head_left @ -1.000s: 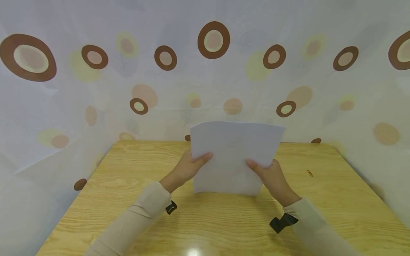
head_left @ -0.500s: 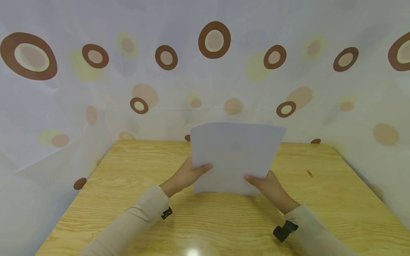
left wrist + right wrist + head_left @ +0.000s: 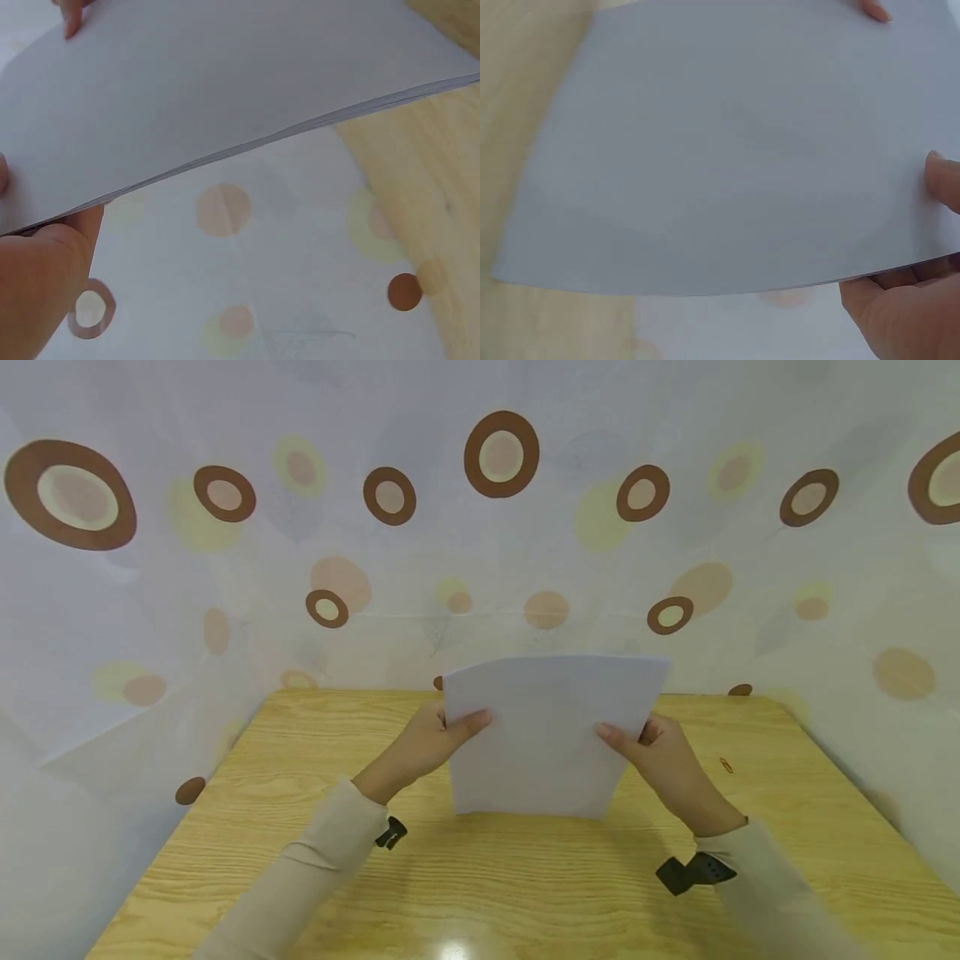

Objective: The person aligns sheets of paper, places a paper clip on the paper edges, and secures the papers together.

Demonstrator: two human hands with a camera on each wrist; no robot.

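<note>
A stack of white paper stands nearly upright over the table, its lower edge close to the wood. In the left wrist view the stack shows several sheet edges along its side. My left hand grips the left side, thumb on the near face and fingers behind. Opposite it, my right hand holds the right side the same way, thumb flat on the front. The fingers behind the paper are mostly hidden. In the right wrist view the blank face bends slightly.
An orange-brown paper clip lies on the wooden table, right of the right hand. A pale curtain with brown rings and coloured dots surrounds the table at the back and sides. Dark straps sit at both wrists.
Both hands slid down the paper's sides, then back up, and now grip it higher. The right hand has also shifted outward. The stack's top edge has dipped slightly.
</note>
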